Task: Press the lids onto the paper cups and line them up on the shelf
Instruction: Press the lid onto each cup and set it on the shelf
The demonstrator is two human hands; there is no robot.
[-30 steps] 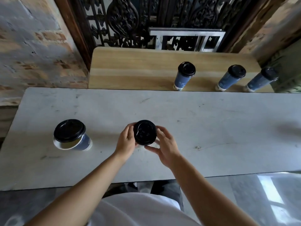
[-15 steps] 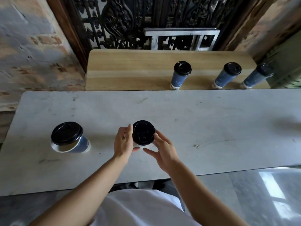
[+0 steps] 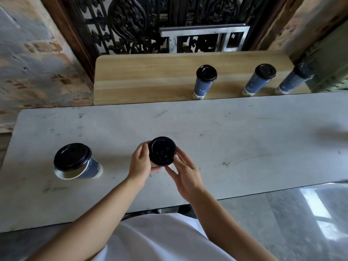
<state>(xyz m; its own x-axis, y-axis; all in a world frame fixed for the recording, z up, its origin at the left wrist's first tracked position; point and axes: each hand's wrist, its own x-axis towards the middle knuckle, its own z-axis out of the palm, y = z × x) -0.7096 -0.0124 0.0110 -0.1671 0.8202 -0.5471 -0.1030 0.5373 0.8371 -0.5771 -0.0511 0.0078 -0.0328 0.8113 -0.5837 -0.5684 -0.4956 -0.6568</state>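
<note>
A paper cup with a black lid [image 3: 162, 151] stands on the grey table [image 3: 244, 147] in front of me. My left hand [image 3: 140, 162] wraps the cup's left side. My right hand [image 3: 183, 173] touches the lid's near right edge with its fingertips. A second blue cup [image 3: 88, 169] stands at the left of the table; its black lid [image 3: 72, 157] lies askew, so part of the open rim shows. Three lidded blue cups [image 3: 204, 81] [image 3: 260, 79] [image 3: 294, 79] stand in a row on the wooden shelf [image 3: 146, 80] beyond the table.
The shelf's left half is bare wood. Behind it are a dark carved screen [image 3: 131, 25] and a metal frame [image 3: 204, 37]. A brick wall [image 3: 33, 53] rises at the left. A glossy floor [image 3: 301, 213] lies past the table's near right edge.
My left hand has closed in around the cup's side. My right hand's fingers have shifted along the lid's near edge. The cup has stayed in place.
</note>
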